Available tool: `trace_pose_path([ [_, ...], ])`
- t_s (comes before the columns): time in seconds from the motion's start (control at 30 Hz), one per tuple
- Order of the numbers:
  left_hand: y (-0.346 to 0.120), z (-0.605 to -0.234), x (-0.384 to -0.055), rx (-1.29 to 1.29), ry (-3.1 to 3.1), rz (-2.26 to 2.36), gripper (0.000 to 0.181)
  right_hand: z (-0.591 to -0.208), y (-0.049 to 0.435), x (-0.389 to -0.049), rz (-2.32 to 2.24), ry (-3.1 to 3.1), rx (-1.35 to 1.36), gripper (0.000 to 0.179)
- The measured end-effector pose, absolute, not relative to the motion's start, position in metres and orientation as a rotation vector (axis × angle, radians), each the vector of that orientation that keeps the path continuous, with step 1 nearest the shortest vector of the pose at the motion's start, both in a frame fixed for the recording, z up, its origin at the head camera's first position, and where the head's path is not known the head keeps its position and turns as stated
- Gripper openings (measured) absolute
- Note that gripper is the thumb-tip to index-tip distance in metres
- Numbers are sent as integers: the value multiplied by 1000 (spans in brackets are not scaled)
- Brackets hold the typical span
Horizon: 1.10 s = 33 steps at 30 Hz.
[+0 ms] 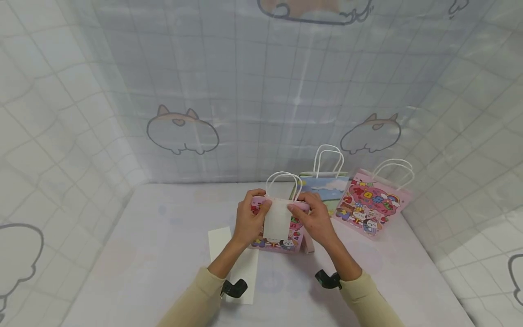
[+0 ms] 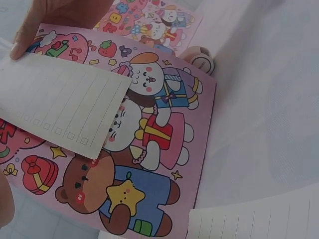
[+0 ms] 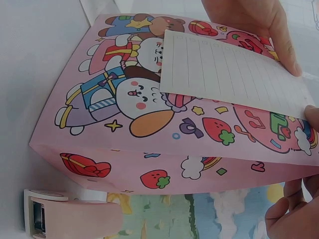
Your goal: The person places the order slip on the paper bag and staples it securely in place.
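Note:
A pink paper gift bag (image 1: 269, 246) with cartoon animals and white cord handles stands in front of me. Against its upper front lies a lined white note sheet (image 1: 277, 222) with small checkboxes down one side. My left hand (image 1: 248, 221) grips the bag's top edge on the left, its thumb at the sheet's upper corner. On the other side my right hand (image 1: 318, 222) pinches the same edge, thumb on the sheet's other corner and fingers behind. A pale pink stapler (image 3: 75, 216) lies beside the bag's right side. The bag's back is hidden.
Behind on the right stands a blue and green landscape-print bag (image 1: 327, 186). A second pink cartoon bag (image 1: 372, 204) leans further right. More lined paper (image 1: 246, 270) lies on the table under my left forearm. Grid-patterned cloth walls (image 1: 253, 91) enclose the back and sides.

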<state>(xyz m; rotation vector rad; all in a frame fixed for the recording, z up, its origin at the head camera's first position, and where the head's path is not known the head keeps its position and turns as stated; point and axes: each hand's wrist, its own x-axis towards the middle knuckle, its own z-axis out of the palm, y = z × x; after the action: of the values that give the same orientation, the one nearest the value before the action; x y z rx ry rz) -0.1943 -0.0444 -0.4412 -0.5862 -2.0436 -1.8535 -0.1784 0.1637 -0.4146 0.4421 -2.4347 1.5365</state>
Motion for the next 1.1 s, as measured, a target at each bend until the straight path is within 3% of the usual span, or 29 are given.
trace_pose_path([
  [0.13, -44, -445, -198, -586, -2038, -1835, 23, -397, 158, -168, 1545, -2460, 416, 13],
  [0.27, -44, -427, -188, -599, -2054, -1803, 19, -396, 158, -168, 1539, -2450, 431, 12],
  [0.6, -47, -453, -205, -616, -2078, -1791, 11, -394, 157, -167, 1536, -2448, 439, 12],
  [0.83, -47, -452, -200, -473, -2146, -1749, 16, -394, 158, -166, 1547, -2475, 435, 14],
  [1.1, -46, -450, -195, -452, -2142, -1752, 16, -402, 170, -162, 1534, -2485, 401, 44],
])
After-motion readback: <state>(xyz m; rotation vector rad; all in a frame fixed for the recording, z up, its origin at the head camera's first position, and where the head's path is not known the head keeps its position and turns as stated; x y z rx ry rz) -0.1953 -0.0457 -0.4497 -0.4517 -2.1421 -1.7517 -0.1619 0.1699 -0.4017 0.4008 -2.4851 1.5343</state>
